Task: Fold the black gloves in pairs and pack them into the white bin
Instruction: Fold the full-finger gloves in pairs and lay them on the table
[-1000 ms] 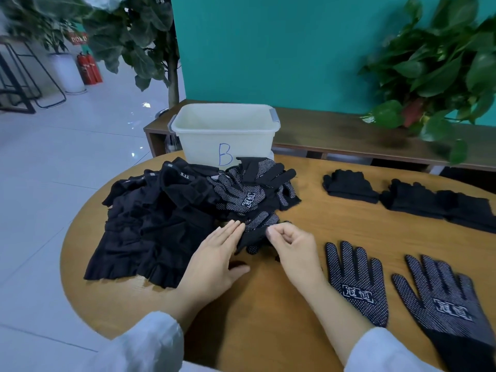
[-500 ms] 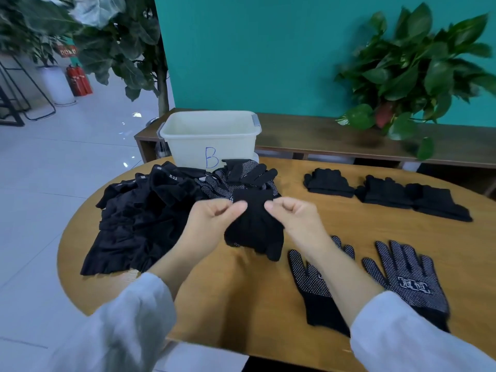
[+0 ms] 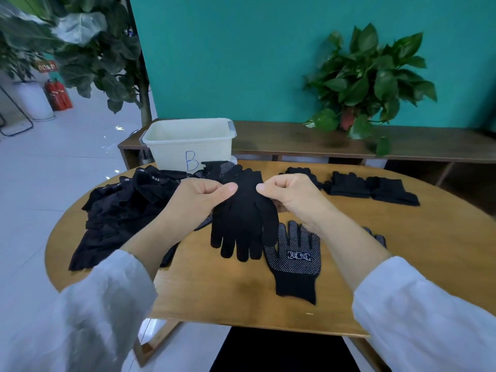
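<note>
A black glove (image 3: 243,224) hangs above the table with its fingers pointing down. My left hand (image 3: 200,198) pinches its cuff on the left and my right hand (image 3: 291,196) pinches it on the right. A dotted black glove (image 3: 295,261) lies flat on the table under my right forearm, and a second one (image 3: 377,237) is mostly hidden behind that arm. A pile of black gloves and fabric (image 3: 126,208) covers the table's left part. The white bin (image 3: 188,145) marked "B" stands at the table's far edge.
Folded black gloves (image 3: 370,187) lie in a row at the back right of the round wooden table (image 3: 429,237). Behind it runs a low wooden bench (image 3: 295,138) with a potted plant (image 3: 367,81) against a teal wall. A leafy plant (image 3: 88,44) stands at left.
Both hands took a black glove from the pile's edge and raised it off the table. It now hangs higher and fully spread, fingers down. The view tilted upward.
</note>
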### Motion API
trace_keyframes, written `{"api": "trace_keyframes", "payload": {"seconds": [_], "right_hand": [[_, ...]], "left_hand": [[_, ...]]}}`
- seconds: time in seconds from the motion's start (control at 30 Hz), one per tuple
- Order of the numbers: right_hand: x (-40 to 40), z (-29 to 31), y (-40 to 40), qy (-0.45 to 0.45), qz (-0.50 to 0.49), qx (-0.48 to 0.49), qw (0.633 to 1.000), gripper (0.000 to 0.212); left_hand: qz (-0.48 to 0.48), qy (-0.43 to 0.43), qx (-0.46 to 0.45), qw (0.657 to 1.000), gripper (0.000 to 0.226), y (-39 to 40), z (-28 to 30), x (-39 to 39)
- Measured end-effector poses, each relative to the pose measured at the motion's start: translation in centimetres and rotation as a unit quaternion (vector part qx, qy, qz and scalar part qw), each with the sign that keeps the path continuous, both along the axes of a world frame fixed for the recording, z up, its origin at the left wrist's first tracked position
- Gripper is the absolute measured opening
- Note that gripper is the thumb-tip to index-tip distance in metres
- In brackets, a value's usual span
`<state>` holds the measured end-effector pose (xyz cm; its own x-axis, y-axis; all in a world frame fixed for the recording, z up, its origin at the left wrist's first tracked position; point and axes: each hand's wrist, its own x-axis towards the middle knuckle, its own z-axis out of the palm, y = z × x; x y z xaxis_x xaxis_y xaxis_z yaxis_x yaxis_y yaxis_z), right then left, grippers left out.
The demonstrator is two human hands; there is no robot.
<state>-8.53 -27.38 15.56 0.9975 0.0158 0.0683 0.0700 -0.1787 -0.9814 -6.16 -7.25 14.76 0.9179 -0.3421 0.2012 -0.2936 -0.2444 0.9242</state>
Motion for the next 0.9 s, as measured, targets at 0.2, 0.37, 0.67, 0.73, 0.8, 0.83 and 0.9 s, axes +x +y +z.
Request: {"api": "trace_keyframes", "payload": {"seconds": [0.2,0.37,0.67,0.73,0.8,0.83,0.9], "right_hand": [[-1.3,0.3,-0.8,-0.004,-0.020,0.011,1.000,0.017],[-2.2,-0.1,-0.5,-0.049,-0.081,0.055,0.994,0.008],[-2.4,-1.5,0.4,-0.176,-0.154,0.004,0.972,0.014],[-2.6,-1.5,0.1,-0.177,-0.123,-0.003,0.977,0.024],[-2.9,-1.4,-0.5,-0.179,-0.096,-0.012,0.979,0.032],[-3.1,-1.2,-0.9,-0.183,-0.091,-0.015,0.979,0.033],[-3.4,-1.0,-2.1,-0.199,-0.120,-0.022,0.972,0.030]], "left_hand": [[-0.002,0.000,0.012,1.000,0.037,-1.0,0.5,-0.8],[0.047,-0.004,0.021,0.999,0.029,-2.2,0.2,-0.8],[0.088,-0.093,-0.047,0.991,0.018,-6.4,-0.2,-2.4],[0.042,-0.087,-0.091,0.991,0.020,-7.1,-0.2,-2.7],[0.018,-0.080,-0.114,0.990,0.021,-7.4,-0.2,-2.5],[0.015,-0.079,-0.119,0.990,0.022,-7.6,-0.3,-2.4],[0.021,-0.073,-0.114,0.991,0.023,-7.8,-0.3,-2.0]]}}
